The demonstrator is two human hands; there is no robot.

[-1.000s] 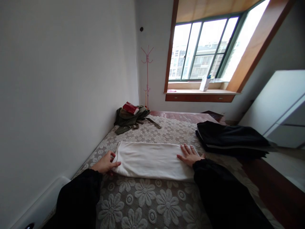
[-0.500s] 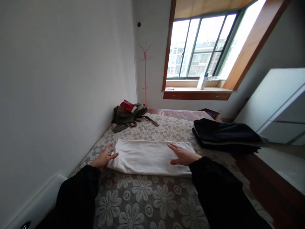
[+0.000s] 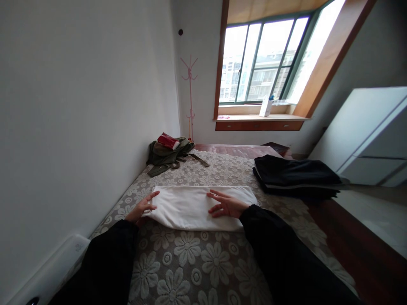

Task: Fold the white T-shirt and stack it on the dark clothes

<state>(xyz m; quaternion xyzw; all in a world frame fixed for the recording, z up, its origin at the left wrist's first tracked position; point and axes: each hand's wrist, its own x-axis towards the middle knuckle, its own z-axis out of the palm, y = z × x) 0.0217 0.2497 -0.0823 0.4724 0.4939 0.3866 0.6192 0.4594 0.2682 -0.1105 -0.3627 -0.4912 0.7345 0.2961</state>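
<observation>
in the head view, the left hand (image 3: 142,208) was at the left end of the folded white cloth (image 3: 182,207), its thumb and forefinger parted and reaching over the edge; its other fingers were mostly hidden, so i could not tell whether they gripped the fabric. the right hand (image 3: 227,206) was open, palm down, over the right half of the cloth, its fingers spread and pointing left, with nothing clasped in them; the fingertips seemed to rest on the fabric, though light contact was hard to judge. the cloth lay flat, longer from side to side, on the flowered bedspread (image 3: 187,250), slightly wrinkled near the left hand. beyond its right end was a pile of black folded cloth (image 3: 294,171), and farther back on the left a dark green bag (image 3: 165,156).
</observation>
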